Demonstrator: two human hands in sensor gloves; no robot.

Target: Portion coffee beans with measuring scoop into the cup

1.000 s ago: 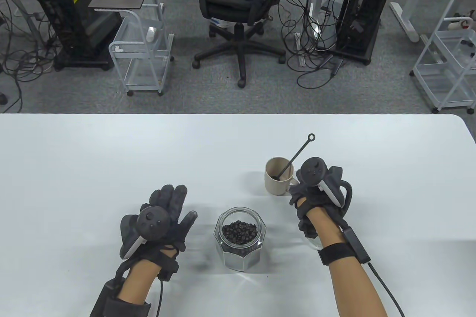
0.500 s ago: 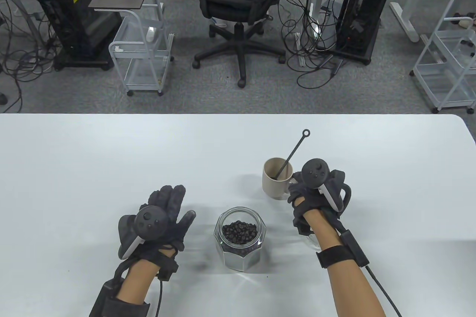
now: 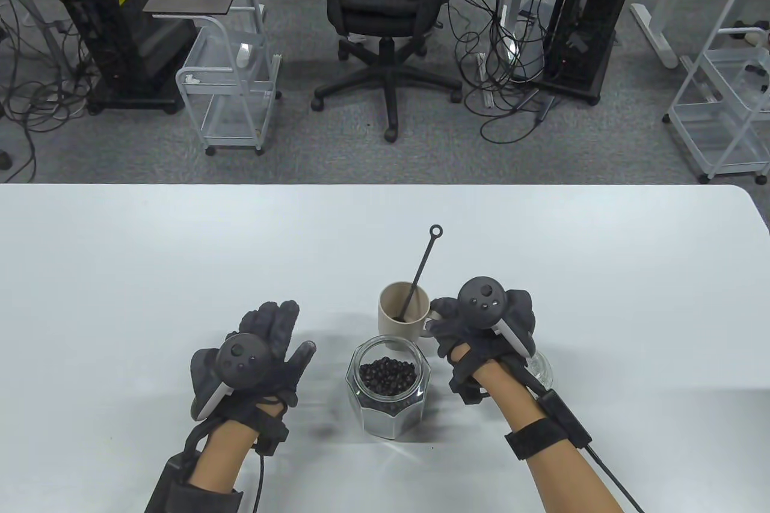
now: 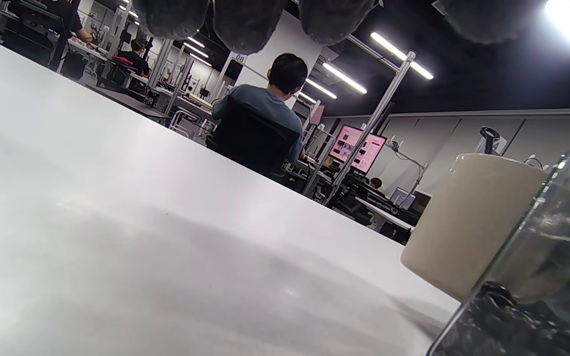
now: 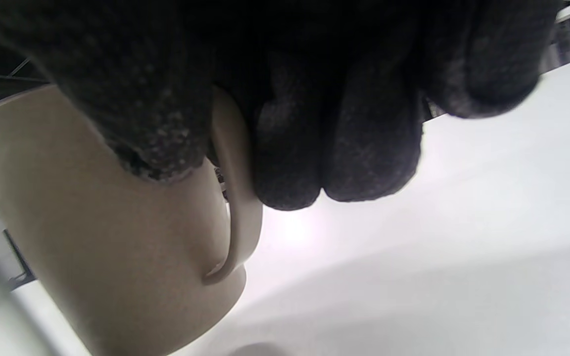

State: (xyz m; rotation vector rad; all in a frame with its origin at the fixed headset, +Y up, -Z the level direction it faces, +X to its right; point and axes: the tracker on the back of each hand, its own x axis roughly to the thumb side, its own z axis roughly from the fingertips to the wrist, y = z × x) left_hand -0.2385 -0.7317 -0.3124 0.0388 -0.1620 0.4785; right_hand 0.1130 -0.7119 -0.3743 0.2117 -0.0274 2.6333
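Note:
A beige cup (image 3: 397, 311) stands just behind the open glass jar of coffee beans (image 3: 388, 383), close to it. A thin black measuring scoop (image 3: 424, 263) leans in the cup, its ring end pointing away from me. My right hand (image 3: 442, 320) grips the cup's handle; in the right wrist view the gloved fingers (image 5: 344, 148) curl round the handle (image 5: 238, 217). My left hand (image 3: 271, 344) lies flat on the table left of the jar, fingers straight, holding nothing. The left wrist view shows the cup (image 4: 468, 227) behind the jar (image 4: 537, 277).
A clear glass piece (image 3: 540, 364), perhaps the jar's lid, lies on the white table (image 3: 180, 248) under my right wrist. Beyond the far table edge are an office chair (image 3: 385, 2), carts and cables on the floor.
My right hand has moved the cup, with the scoop in it, left and nearer to me, from the right side to just behind the jar. The left hand has stayed put.

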